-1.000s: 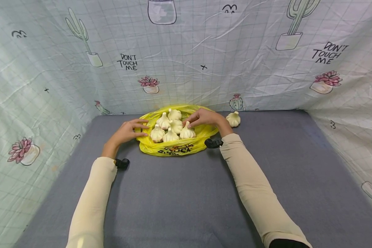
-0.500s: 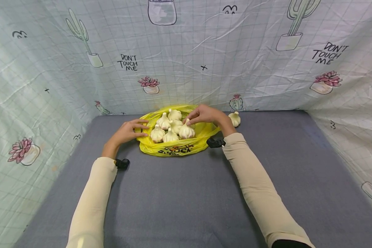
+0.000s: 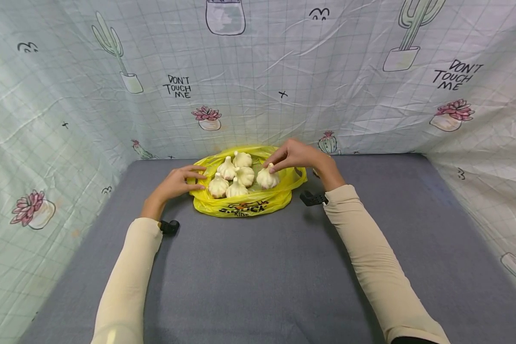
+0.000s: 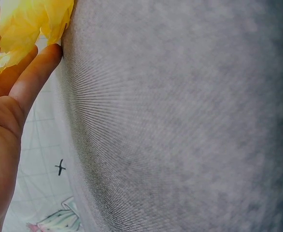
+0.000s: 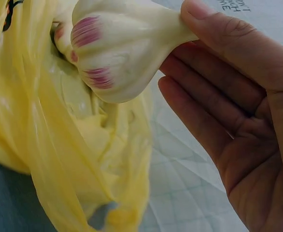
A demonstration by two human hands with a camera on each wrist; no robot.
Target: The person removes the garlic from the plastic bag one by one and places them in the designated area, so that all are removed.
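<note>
A yellow plastic bag (image 3: 241,209) lies with its mouth spread at the back of the table, several pale garlic bulbs (image 3: 218,185) inside it. My right hand (image 3: 300,155) pinches one garlic bulb (image 3: 268,178) by its neck between thumb and fingers, over the right part of the bag. In the right wrist view this bulb (image 5: 117,46) shows purple streaks and hangs above the plastic. At the bag's left rim, my left hand (image 3: 175,182) touches the plastic with spread, fairly straight fingers. Another garlic bulb on the table is almost wholly hidden behind my right wrist.
Grey cloth (image 3: 241,277) covers the table. A patterned white curtain (image 3: 258,71) rises directly behind the bag and along both sides. Each wrist wears a black camera mount (image 3: 313,198). A loose bag handle (image 3: 302,177) lies below my right hand.
My right hand has lifted the garlic bulb slightly and drawn it rightward, away from the other bulbs. Its wrist now covers the loose bulb outside the bag. My left hand has stayed in place.
</note>
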